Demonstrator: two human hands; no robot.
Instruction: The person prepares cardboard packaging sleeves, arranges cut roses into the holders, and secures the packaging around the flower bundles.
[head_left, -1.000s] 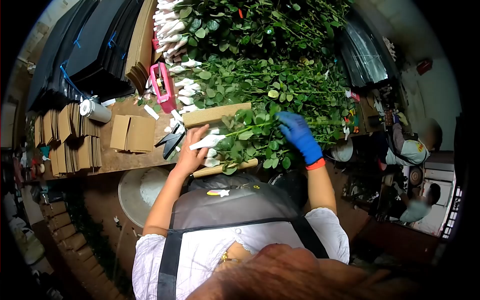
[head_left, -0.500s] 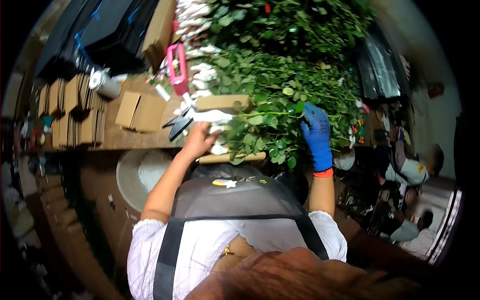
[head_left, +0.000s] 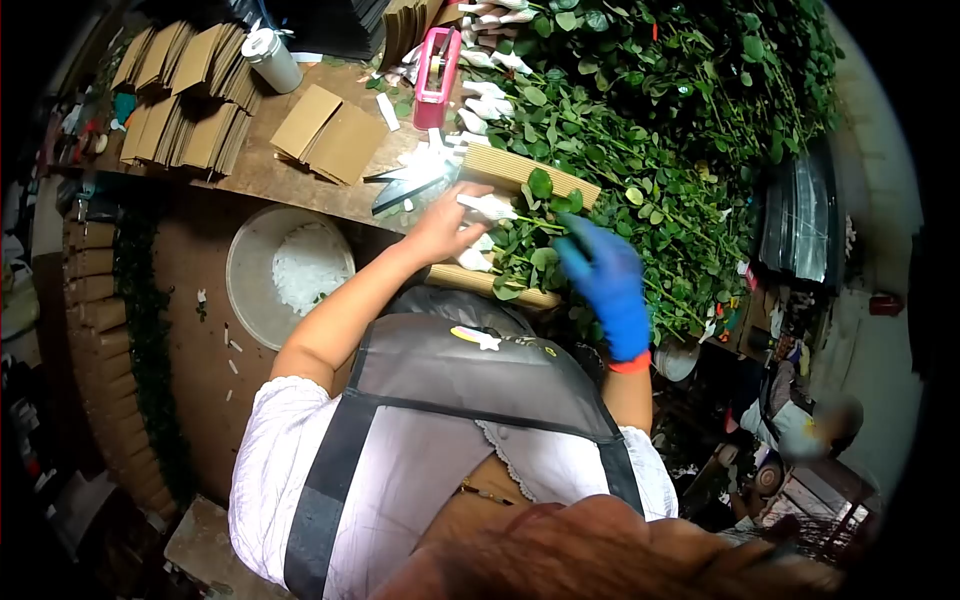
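Observation:
My bare left hand (head_left: 450, 222) is at a white-wrapped flower head (head_left: 487, 206), its fingers bent around it, between two strips of corrugated cardboard (head_left: 530, 174). The green stem of this flower runs right toward my right hand (head_left: 598, 265), which wears a blue glove with an orange cuff. The gloved fingers are blurred and partly merge with the leaves, so their grip is unclear. More wrapped heads (head_left: 474, 258) lie just below my left hand. Black-handled scissors (head_left: 408, 190) rest left of the cardboard.
A pink tape dispenser (head_left: 436, 80), folded cardboard (head_left: 340, 140), cardboard stacks (head_left: 205, 140) and a white lidded cup (head_left: 271, 60) stand on the table. Leafy stems (head_left: 680, 150) spread right. A bin (head_left: 290, 275) holds white scraps below. A person (head_left: 800, 425) is at far right.
The head view has turned, so the table appears shifted right and tilted. My gloved hand is nearer to my left hand, and the flower stays beside my left fingers.

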